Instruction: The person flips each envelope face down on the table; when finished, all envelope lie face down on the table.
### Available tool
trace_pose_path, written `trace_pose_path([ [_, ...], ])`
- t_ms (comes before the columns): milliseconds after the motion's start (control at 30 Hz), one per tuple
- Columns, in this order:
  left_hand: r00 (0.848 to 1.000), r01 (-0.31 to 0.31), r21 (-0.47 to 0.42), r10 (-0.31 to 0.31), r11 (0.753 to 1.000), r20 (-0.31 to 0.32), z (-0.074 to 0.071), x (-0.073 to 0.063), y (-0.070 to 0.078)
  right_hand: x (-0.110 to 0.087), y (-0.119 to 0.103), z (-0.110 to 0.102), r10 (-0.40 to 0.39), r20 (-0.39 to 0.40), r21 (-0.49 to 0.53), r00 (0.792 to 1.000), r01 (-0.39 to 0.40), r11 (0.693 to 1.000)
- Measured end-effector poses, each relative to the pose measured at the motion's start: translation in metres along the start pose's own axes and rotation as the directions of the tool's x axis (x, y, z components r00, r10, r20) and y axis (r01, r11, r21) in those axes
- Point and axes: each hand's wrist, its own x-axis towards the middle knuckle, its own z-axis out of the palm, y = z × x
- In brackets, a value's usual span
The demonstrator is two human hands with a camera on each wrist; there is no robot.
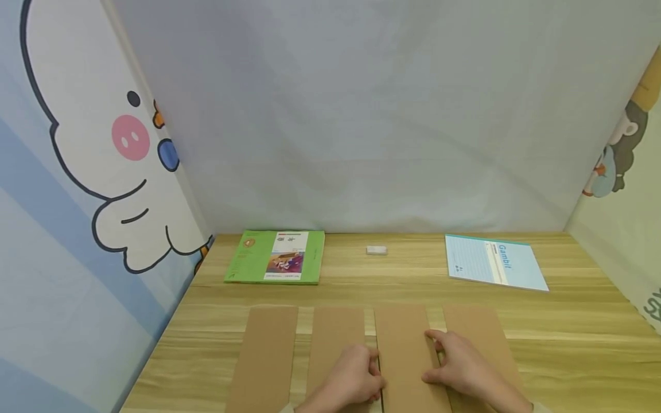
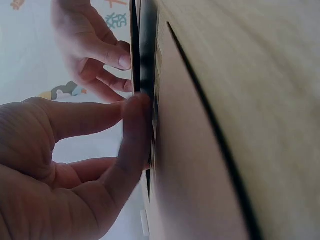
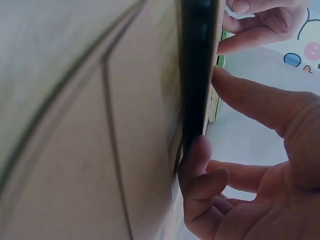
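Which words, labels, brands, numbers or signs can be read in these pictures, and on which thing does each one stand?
"Gambit": on the light blue notebook; its smaller print is too small to read.
Green book: two larger characters, too blurred to read surely; the rest is too small.
Right wall: dark green lettering, cut off at the head view's edge, not surely readable.
Brown strips: no text visible.

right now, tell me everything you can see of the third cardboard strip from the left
The third strip from the left is plain brown, long and rectangular, and looks like thin cardboard. Its far end is straight; its near end runs out of the head view. It appears nearly level, slightly raised off the tabletop, with a dark band beneath in the wrist views. The left hand grips its left edge, the right hand its right edge.
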Motion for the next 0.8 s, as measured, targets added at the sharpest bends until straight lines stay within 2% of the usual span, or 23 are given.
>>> trace_pose_path([
  [100,0.999,-0.029,0.093,0.031,0.995,-0.023,-0.001,0.000,0.001,0.000,0.001,0.000,-0.008,-0.001,-0.005,1.000,0.008,1.000],
  [200,0.999,-0.035,0.132,0.039,0.991,-0.033,-0.001,0.001,0.001,0.001,0.001,0.000,-0.010,0.000,-0.005,1.000,0.010,1.000],
  [467,0.996,-0.056,0.169,0.066,0.984,-0.053,0.000,0.000,0.000,0.000,0.001,0.001,-0.013,-0.010,-0.023,1.000,0.013,1.000],
  [667,0.996,-0.061,0.169,0.071,0.984,-0.058,-0.001,0.000,0.001,-0.002,0.006,0.000,-0.021,-0.019,0.035,1.000,0.022,0.999],
  [800,0.997,-0.047,0.174,0.057,0.984,-0.051,0.000,0.001,0.004,-0.008,0.014,-0.006,-0.065,-0.008,0.071,0.998,0.065,0.995],
])
